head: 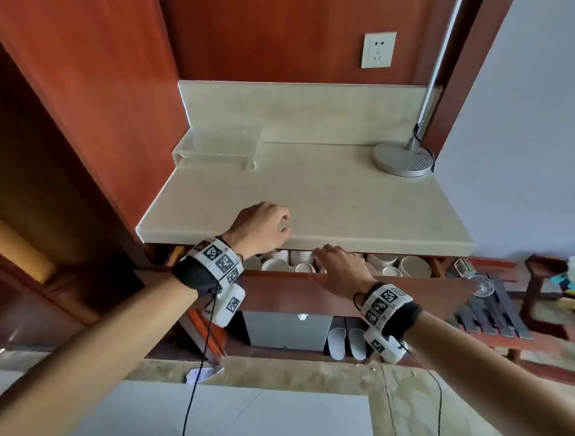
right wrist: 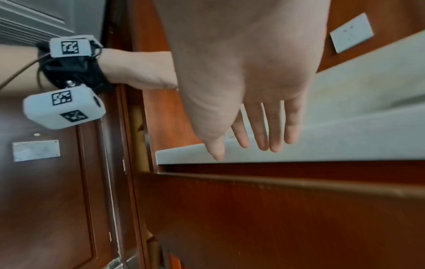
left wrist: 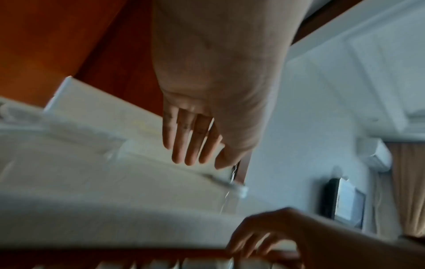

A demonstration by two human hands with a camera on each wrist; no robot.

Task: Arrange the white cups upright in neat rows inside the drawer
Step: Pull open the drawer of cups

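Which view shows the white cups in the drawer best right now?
The head view: the white cups show in a strip inside the open drawer, under the countertop edge. The left wrist view catches only blurred white shapes at its bottom edge; the right wrist view shows none.

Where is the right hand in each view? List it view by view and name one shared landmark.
Head: right hand at lower centre, over the cups in the drawer.
Left wrist: right hand in the bottom right corner.
Right wrist: right hand fills top centre, fingers straight.
Shared landmark: pale counter edge.
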